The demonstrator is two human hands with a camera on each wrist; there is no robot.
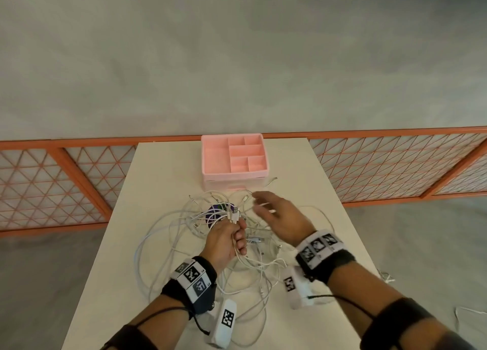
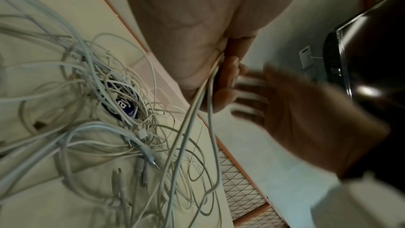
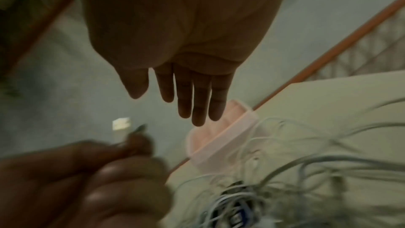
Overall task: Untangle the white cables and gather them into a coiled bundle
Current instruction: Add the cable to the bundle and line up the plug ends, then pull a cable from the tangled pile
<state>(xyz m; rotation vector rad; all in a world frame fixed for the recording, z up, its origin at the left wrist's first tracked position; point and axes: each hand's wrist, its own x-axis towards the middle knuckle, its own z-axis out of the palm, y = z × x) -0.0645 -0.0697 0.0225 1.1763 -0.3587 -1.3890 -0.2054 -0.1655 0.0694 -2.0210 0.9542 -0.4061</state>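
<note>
Left grip (image 1: 226, 240) clenches several connector ends of the thin white cables (image 1: 168, 233); right grip (image 1: 276, 215) hovers open-fingered, empty. Limp, light, snag-prone strands probably handle best from their stiffer plugs.

Left hand (image 1: 228, 240) fisted, right hand (image 1: 283, 218) spread flat.
</note>
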